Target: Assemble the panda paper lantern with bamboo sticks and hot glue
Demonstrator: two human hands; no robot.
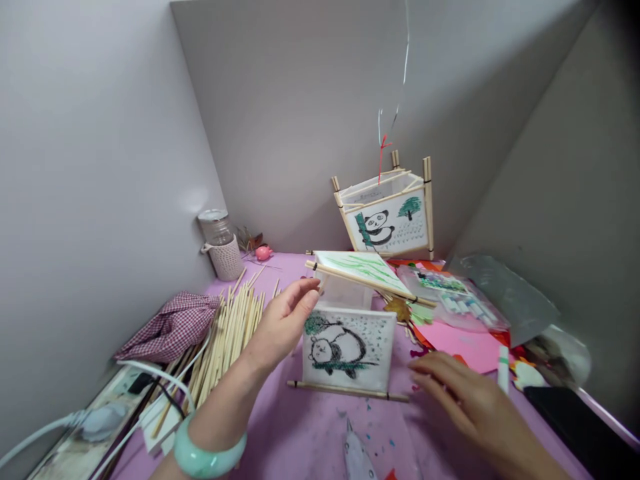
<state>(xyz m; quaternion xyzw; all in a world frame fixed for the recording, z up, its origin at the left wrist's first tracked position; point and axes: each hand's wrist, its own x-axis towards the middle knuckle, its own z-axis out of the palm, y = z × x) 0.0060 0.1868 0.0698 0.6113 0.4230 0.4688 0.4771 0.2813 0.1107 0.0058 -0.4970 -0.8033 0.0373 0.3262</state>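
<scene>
A partly joined lantern of white panels and thin wooden sticks stands in the middle of the table. Its front panel (350,350) carries a panda drawing, with a stick (347,391) along the lower edge. Another panel (357,268), streaked with green, slants over the top between sticks. My left hand (287,313), a pale green bangle on its wrist, is beside the front panel's upper left corner, thumb and fingers apart; whether it touches is unclear. To the right of the panel, my right hand (455,393) hovers with fingers stretched out, holding nothing.
A finished-looking panda lantern (390,223) hangs by a red tie and wire at the back. Loose sticks (235,327), checked cloth (170,323) and a jar (223,247) lie left. Pink paper (463,343), a marker (503,369) and a black flat object (580,427) are right. A pale pointed object (357,457) lies in front.
</scene>
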